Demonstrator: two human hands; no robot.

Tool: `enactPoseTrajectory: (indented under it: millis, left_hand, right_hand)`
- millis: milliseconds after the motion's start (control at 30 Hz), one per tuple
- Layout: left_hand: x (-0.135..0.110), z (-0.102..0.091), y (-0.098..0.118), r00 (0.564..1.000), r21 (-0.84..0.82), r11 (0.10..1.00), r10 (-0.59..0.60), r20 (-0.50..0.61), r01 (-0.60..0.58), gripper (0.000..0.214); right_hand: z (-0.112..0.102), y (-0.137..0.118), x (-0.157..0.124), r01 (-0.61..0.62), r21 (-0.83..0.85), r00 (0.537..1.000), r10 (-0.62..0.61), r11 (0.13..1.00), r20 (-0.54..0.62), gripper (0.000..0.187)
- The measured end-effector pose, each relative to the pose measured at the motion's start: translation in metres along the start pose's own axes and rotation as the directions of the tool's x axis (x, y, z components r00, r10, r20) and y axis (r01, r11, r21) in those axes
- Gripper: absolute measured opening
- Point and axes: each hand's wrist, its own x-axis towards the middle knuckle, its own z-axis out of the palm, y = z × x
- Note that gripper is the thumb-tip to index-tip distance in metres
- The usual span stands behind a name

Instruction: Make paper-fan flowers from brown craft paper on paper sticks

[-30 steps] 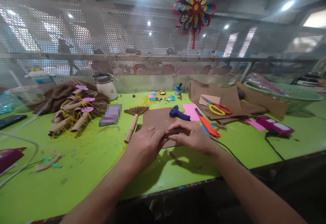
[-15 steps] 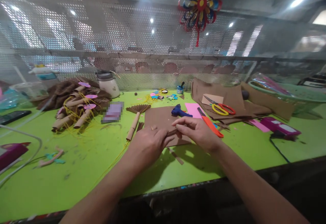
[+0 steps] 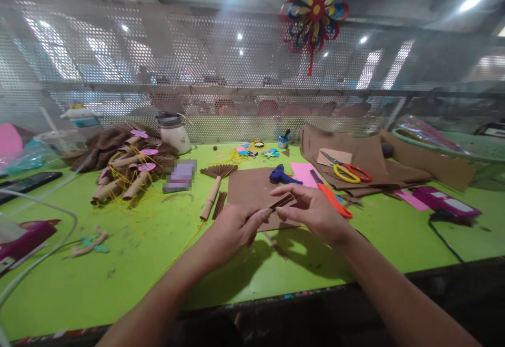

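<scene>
Between my two hands is a narrow strip of folded brown paper (image 3: 282,201), pleated lengthwise. My left hand (image 3: 240,225) pinches its near end between thumb and fingers. The thumb and fingertips of my right hand (image 3: 310,210) close on its other end. Beneath lies a flat brown sheet (image 3: 248,186), with a dark blue glue gun (image 3: 282,174) resting on its far right corner. Left of the sheet are another pleated brown strip (image 3: 220,205) and a rolled paper handle (image 3: 211,198) topped by a spread brown paper fan (image 3: 219,170).
Orange-handled scissors (image 3: 335,201) lie right of my hands, over pink paper (image 3: 303,173). Yellow-and-red scissors (image 3: 347,172) rest on stacked brown sheets (image 3: 347,141). Rolled brown tubes with yellow string (image 3: 138,184) are piled left. Purple devices (image 3: 445,202) with cords sit on the green table (image 3: 138,263).
The folded strip has tilted up so its pleats show between my fingers. My left fingers have drawn in, and the view has shifted slightly left.
</scene>
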Motion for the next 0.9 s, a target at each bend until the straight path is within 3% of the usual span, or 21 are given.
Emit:
enactPoseTrajectory:
  millis: [300, 600, 800, 900]
  left_hand:
    - [0.000, 0.001, 0.003, 0.999, -0.083, 0.996, -0.030, 0.036, 0.033, 0.049]
    - [-0.002, -0.007, -0.001, 0.983, -0.387, 0.915, -0.047, 0.176, 0.113, 0.046]
    - [-0.004, -0.008, -0.002, 0.947, -0.498, 0.849, -0.009, 0.321, 0.177, 0.052]
    - [-0.002, -0.008, 0.000, 0.961, -0.506, 0.846, -0.028, 0.275, 0.169, 0.055]
  right_hand:
    - [0.003, -0.001, 0.001, 0.051, -0.009, 0.998, -0.051, 0.999, -0.028, 0.033]
    - [-0.005, 0.006, 0.001, 0.142, 0.113, 0.987, -0.150, 0.983, 0.064, 0.035]
    - [-0.003, 0.005, 0.003, 0.160, 0.045, 0.987, -0.161, 0.986, 0.024, 0.008]
    - [-0.002, 0.004, 0.005, 0.147, 0.017, 0.989, -0.147, 0.989, -0.010, 0.010]
